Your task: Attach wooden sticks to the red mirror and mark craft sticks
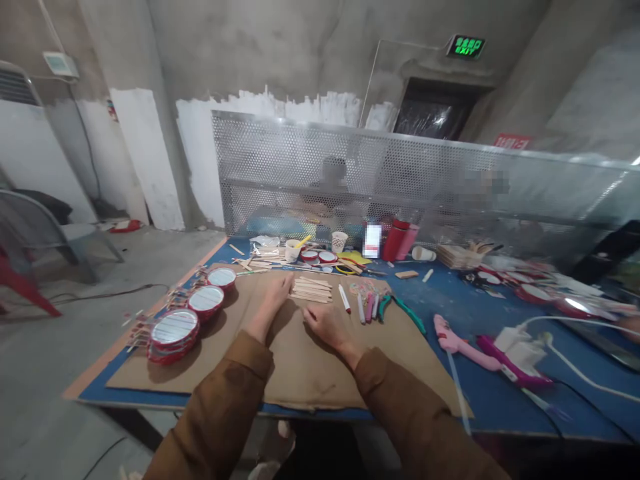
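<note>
My left hand (pixel 275 301) rests on a brown cardboard sheet (pixel 295 380), its fingertips at the left end of a small stack of wooden craft sticks (pixel 311 290). My right hand (pixel 323 325) lies flat on the cardboard just below that stack, holding nothing visible. To the left stand several round mirrors with red rims, the largest (pixel 175 336) nearest me. On the right of the sticks lie a white marker (pixel 345 299), several slim pink and white pens (pixel 368 307) and green-handled pliers (pixel 401 313).
The blue worktable (pixel 500 400) also bears two pink glue guns (pixel 463 345), white chargers and cables (pixel 520 347), cups, and a red bottle (pixel 395 240). A perforated metal screen (pixel 300 160) stands behind it, with a person (pixel 333 180) beyond. Concrete floor lies to the left.
</note>
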The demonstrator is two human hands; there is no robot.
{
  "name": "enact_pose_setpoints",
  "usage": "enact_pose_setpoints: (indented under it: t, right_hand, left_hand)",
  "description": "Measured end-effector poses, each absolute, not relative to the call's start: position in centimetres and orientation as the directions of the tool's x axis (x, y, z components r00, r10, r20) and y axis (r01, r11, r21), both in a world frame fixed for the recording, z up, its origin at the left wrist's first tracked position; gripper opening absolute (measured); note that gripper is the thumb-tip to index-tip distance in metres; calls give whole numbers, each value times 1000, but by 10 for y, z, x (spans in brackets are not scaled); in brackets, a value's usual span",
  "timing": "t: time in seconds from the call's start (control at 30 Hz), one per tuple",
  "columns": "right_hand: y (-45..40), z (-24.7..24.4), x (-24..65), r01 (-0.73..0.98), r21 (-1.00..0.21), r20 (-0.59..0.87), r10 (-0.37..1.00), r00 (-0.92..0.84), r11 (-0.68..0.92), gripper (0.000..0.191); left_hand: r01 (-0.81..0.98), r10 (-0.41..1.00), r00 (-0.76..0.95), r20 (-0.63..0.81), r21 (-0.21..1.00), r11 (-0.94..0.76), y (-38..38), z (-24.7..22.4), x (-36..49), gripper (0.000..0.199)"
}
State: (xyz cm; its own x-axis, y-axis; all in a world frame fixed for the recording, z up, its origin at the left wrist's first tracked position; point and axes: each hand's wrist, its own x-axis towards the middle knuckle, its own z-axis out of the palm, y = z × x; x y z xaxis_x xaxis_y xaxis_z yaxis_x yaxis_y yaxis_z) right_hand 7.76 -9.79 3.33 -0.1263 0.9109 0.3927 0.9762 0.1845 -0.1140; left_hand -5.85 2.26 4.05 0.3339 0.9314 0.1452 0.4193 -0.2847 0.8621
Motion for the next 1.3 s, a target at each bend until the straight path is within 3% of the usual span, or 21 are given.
enact_pose_setpoints:
  t: [0.1, 0.17, 0.3, 0.4, 0.5, 0.63, 0.9, 1.0, 1.1, 1.2, 1.3]
  right_hand:
    - [-97, 35, 78, 973, -151, 401, 911, -100, 173, 35]
    - [-97, 36, 81, 971, -184, 418, 906, -61, 151, 29]
    - [-92, 33, 87, 966, -228, 492, 871, 9, 119, 10]
    - [-78, 26, 88, 973, -218, 488, 872, 40, 77, 39]
    - [-58, 20, 88, 980, -197, 396, 912, 109, -31, 69]
    - [-36, 22, 88, 982, -172, 281, 952, 125, -78, 79]
    - [-41, 35, 92, 997, -62, 245, 969, -37, 54, 34]
    - [-44, 37, 93, 994, -82, 248, 968, -50, 73, 27]
    - [-45, 37, 95, 992, -114, 264, 964, -25, 57, 30]
    - [-44, 34, 99, 968, -241, 320, 947, 12, 69, 49]
    - [-40, 30, 103, 767, -612, 389, 918, 83, 191, 67]
  left_hand:
    - [504, 945, 217, 245, 801, -324, 31, 38, -67, 45]
    - [527, 923, 242, 299, 758, -384, 36, 36, -71, 40]
    - [574, 918, 308, 250, 721, -388, 45, 30, -74, 26]
    - [576, 872, 440, 215, 677, -458, 45, 28, -74, 17]
    - [573, 789, 578, 206, 586, -573, 43, 27, -73, 34]
    - [614, 784, 577, 229, 511, -601, 43, 22, -71, 47]
    - [745, 889, 346, 301, 488, -455, 45, 23, -70, 36]
    - [773, 901, 335, 274, 467, -430, 41, 29, -71, 28]
    - [728, 896, 364, 253, 523, -444, 37, 32, -69, 36]
    - [647, 882, 389, 265, 603, -467, 31, 32, -64, 46]
    - [572, 859, 425, 286, 650, -500, 25, 33, -58, 51]
